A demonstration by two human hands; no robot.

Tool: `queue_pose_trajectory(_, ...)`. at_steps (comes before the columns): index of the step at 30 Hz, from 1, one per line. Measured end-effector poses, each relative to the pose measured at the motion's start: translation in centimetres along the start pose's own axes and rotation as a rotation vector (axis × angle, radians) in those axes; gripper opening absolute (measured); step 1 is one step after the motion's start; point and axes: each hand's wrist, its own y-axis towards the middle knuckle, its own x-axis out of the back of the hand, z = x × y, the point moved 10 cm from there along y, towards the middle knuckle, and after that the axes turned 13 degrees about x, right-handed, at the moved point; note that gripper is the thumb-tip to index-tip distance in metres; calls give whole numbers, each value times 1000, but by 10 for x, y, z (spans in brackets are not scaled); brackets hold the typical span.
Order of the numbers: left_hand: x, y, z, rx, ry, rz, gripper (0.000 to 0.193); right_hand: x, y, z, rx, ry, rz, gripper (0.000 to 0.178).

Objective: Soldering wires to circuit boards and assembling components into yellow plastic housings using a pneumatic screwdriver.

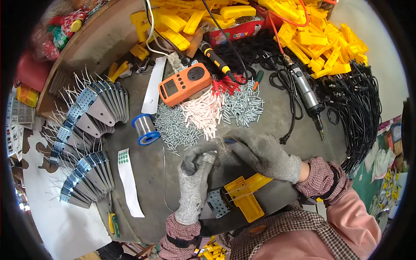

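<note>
Both hands wear grey knit gloves. My left hand point(195, 175) is closed at the middle of the grey table, its thumb and fingers pinched near a small pale bit that I cannot identify. To its right my right hand point(266, 154) points left, fingertips pressed together around something small with a blue part point(229, 140), mostly hidden. Just beyond the hands lie a pile of thin pale-pink pieces point(203, 113) and two heaps of screws point(173, 128) point(245, 104). Nearer me rests a yellow plastic housing point(247, 199) with a perforated metal plate point(216, 203) beside it.
A blue solder spool point(146, 129), orange power meter point(185, 84), soldering iron point(216, 60) and electric screwdriver point(305, 91) lie around the screws. Stacked metal plates with wires point(93, 108) stand left. Black cables point(357, 112) hang right; yellow housings point(320, 43) fill the back.
</note>
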Motion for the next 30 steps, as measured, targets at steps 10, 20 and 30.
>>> queue_pose_trajectory(10, -1, -7, 0, 61, 79, 0, 22, 3, -8, 0, 25, -38, 19, 31)
queue_pose_trajectory(20, -2, -9, -6, -20, 261, -121, 20, -6, -14, -9, 16, -62, 137, 36)
queue_pose_trajectory(30, -1, -7, 1, -24, 178, -50, 23, -1, -8, -12, -73, 61, 133, 22)
